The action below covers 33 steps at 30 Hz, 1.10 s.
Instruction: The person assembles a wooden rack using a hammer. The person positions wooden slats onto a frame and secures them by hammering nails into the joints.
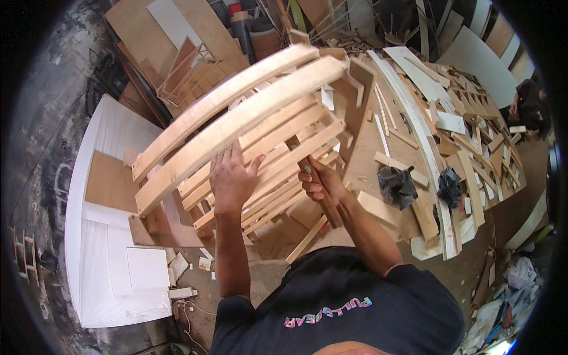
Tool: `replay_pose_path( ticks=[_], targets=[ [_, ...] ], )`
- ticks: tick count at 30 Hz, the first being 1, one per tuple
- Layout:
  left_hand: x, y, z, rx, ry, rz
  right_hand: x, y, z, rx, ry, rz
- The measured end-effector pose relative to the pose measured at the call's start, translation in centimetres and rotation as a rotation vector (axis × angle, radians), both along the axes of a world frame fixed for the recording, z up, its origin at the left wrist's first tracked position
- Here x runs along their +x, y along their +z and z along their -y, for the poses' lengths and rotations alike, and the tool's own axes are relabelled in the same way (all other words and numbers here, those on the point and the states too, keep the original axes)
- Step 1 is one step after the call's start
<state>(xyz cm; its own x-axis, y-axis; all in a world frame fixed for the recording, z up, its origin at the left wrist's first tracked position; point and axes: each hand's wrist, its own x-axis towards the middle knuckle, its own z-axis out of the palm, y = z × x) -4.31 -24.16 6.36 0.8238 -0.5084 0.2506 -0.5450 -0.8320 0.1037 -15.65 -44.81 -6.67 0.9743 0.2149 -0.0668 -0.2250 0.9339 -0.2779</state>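
Note:
A slatted wooden frame (269, 127) of pale, slightly curved slats fills the middle of the head view. My left hand (234, 177) rests on its slats, fingers stretched out against the long curved slat (242, 133) and thumb apart. Wrapped in my right hand (326, 184) is a dark brown wooden stick (329, 212), which slants over the near right edge of the frame. The palm hides part of the stick, and I cannot tell whether it belongs to a tool.
On the right, a worktable (361, 171) carries loose wood strips and two black plastic bags (396, 187). White wrapped panels (109, 266) stand at left, with large boards (183, 47) behind. Another person (531, 106) is at the far right.

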Motion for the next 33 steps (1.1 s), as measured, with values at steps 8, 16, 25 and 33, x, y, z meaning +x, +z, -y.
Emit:
replay_pose_path(
  ticks=[8,16,25,33],
  targets=[
    [1.1,-1.1,-0.2,-0.042,-0.024,0.087,0.0,-0.3,0.5,-0.037,-0.086,-0.002],
    [0.3,-1.2,-0.3,0.005,0.004,0.067,-1.1,-0.2,-0.1,0.081,-0.125,0.029],
    [0.9,-1.5,0.0,-0.042,-0.016,0.061,0.4,-1.0,0.4,-0.080,-0.208,-0.081],
    [1.3,-2.2,0.1,0.014,-0.064,0.131,1.6,0.7,1.0,-0.012,-0.162,-0.155]
  ],
)
